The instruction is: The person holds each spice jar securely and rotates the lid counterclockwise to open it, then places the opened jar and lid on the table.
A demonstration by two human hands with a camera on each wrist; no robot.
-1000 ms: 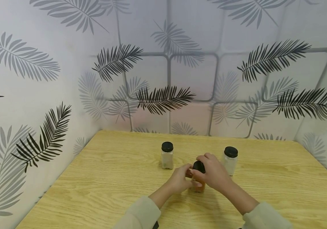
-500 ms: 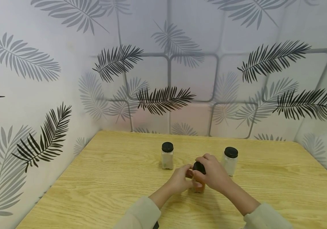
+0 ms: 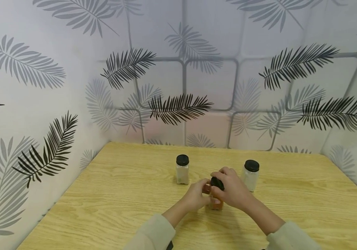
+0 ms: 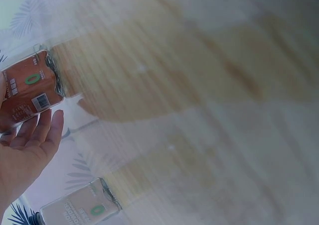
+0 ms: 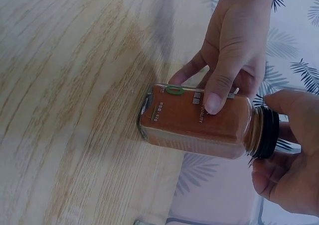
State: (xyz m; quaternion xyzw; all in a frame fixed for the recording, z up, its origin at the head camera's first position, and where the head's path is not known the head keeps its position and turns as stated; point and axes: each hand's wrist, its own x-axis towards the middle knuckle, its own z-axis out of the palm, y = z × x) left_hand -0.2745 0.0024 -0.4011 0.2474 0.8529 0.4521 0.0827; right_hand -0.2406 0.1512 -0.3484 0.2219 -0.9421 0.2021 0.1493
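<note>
A square glass spice jar point(image 5: 199, 123) of reddish-brown powder stands upright on the table. My left hand point(image 3: 196, 198) holds its body, and in the right wrist view the thumb lies across the label. My right hand point(image 3: 233, 189) grips the black lid point(image 5: 269, 132) from above, thumb on one side and fingers on the other. A strip of threaded glass neck point(image 5: 255, 131) shows below the lid. In the left wrist view, the left hand point(image 4: 32, 148) is beside the jar point(image 4: 32, 88), and the lid is out of frame.
Behind the left hand stands a black-lidded jar point(image 3: 182, 174) with pale contents. Another similar jar point(image 3: 250, 180) stands just behind the right hand. The wood-grain table point(image 3: 119, 194) reaches back to a leaf-patterned wall point(image 3: 166, 80).
My right hand's fingertips have shifted slightly to the left around the lid. The left hand and the jar's body stay in place, as do the other two jars.
</note>
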